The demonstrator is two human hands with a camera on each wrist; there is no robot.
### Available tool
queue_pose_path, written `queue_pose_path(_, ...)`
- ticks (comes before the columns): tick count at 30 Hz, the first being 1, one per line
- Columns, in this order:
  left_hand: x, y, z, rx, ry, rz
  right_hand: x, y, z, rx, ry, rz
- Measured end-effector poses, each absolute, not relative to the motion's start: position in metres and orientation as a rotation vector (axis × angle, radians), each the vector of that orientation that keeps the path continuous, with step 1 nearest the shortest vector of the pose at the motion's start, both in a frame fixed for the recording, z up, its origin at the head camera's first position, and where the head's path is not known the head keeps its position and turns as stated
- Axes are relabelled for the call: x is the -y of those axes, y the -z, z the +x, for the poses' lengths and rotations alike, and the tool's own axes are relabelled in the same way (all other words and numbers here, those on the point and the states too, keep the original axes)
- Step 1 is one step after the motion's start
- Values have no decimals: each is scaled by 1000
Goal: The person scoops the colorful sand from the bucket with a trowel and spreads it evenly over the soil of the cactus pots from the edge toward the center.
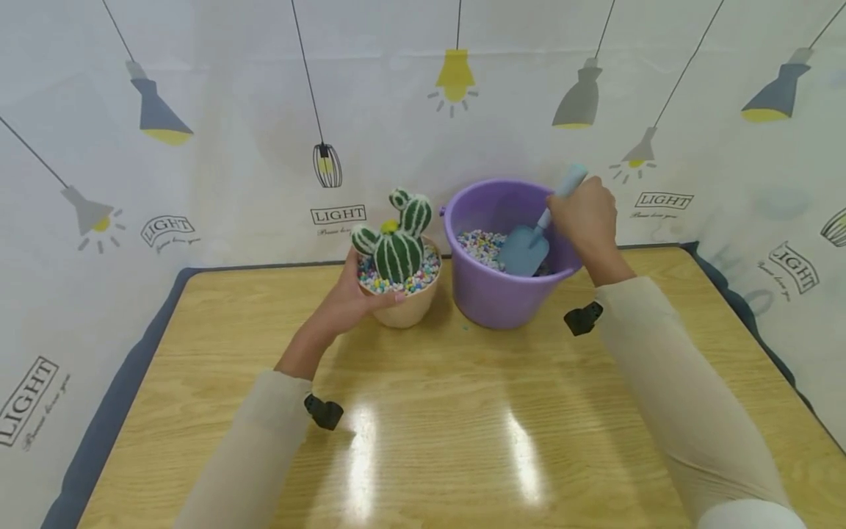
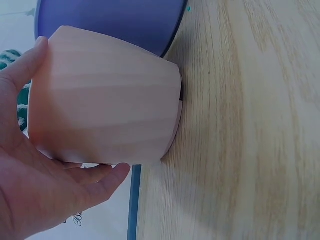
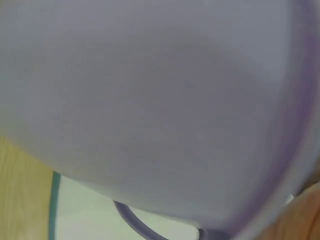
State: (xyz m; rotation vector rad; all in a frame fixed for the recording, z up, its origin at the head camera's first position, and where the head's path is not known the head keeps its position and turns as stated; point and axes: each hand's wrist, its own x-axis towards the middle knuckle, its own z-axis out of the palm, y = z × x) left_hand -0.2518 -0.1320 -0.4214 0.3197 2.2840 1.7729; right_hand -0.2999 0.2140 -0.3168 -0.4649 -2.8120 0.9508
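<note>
My left hand [image 1: 353, 297] holds a peach-coloured plant pot [image 2: 105, 95] at its rim and side, thumb across the front. In the pot a knitted green-and-white cactus [image 1: 399, 253] with a yellow top stands upright among multicoloured pebbles [image 1: 423, 273]. To its right, my right hand [image 1: 587, 220] grips the pale handle of a blue toy shovel [image 1: 522, 251] over the rim of a purple bucket [image 1: 492, 297]. The shovel's blade is down inside the bucket, against more coloured pebbles [image 1: 481, 246]. In the right wrist view the bucket's wall [image 3: 150, 110] fills most of the picture and hides the shovel.
Pot and bucket stand side by side near the back edge of a wooden table [image 1: 423, 411]. Right behind it hangs a white cloth [image 1: 251, 176] printed with lamps. A curved purple bucket handle [image 3: 132, 220] shows low in the right wrist view.
</note>
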Motion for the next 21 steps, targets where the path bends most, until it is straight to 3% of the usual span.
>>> queue_pose_path(11, 137, 421, -251, -2300, -1716, 314, -213, 300, -263, 2751, -1050, -255)
queue_pose_path(21, 153, 393, -228, -2640, -1393, 240, -213, 318, -229, 2701, -799, 547)
